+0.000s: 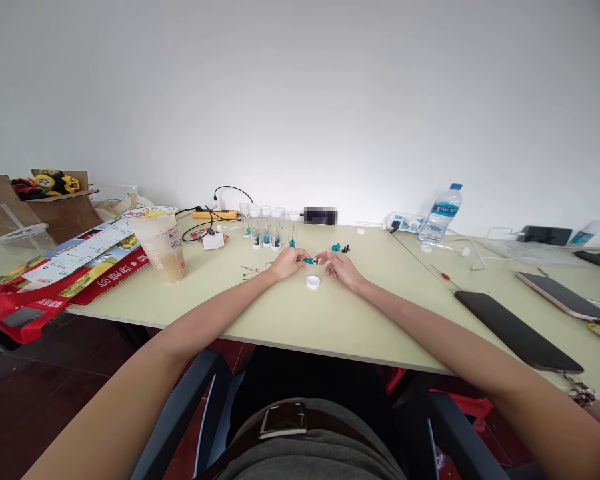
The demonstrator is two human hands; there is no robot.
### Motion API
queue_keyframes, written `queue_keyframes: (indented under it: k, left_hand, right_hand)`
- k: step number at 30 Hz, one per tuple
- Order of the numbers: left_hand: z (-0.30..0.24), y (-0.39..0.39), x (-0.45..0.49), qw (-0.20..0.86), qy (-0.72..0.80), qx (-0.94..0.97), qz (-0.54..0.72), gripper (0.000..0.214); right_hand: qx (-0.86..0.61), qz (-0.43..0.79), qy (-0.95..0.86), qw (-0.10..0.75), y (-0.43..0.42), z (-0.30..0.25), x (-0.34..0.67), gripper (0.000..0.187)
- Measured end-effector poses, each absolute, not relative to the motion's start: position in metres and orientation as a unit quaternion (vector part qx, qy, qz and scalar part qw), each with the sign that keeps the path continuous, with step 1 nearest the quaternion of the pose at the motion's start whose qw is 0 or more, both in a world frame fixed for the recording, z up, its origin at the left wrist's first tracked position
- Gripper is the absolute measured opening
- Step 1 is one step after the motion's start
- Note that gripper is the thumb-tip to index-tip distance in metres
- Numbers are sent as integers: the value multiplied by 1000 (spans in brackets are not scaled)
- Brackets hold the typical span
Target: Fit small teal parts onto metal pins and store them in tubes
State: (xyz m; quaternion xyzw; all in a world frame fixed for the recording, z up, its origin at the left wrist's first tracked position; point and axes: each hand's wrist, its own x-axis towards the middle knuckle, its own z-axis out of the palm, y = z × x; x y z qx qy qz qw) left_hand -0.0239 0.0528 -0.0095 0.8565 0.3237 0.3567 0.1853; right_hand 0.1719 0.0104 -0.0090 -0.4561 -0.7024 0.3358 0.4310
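Note:
My left hand (287,264) is closed in a pinch on a small teal-blue piece (309,261), held just above the table. From its right side sticks a small black piece (316,261), which the fingertips of my right hand (344,269) meet with bent fingers. Just below the hands lies a round white cap (313,283). Behind my left hand stands another blue piece with a thin shaft (293,241). Beyond my right hand are loose blue pieces (335,248) and black pieces (346,249). Several thin metal rods (251,271) lie left of my left hand.
Clear tubes (267,230) with thin tools stand at the back. To the left are a drink cup (161,247), a red bag (95,267) and a cardboard box (65,207). On the right are a water bottle (441,215), a power strip (405,223) and a dark phone (517,330).

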Motion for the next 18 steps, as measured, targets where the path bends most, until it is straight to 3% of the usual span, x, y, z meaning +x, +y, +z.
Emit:
queue_keyframes:
  k: [18]
  left_hand:
    - [-9, 52, -24, 189, 324, 855, 357, 17]
  right_hand:
    - [-458, 351, -692, 435, 11, -9, 172, 62]
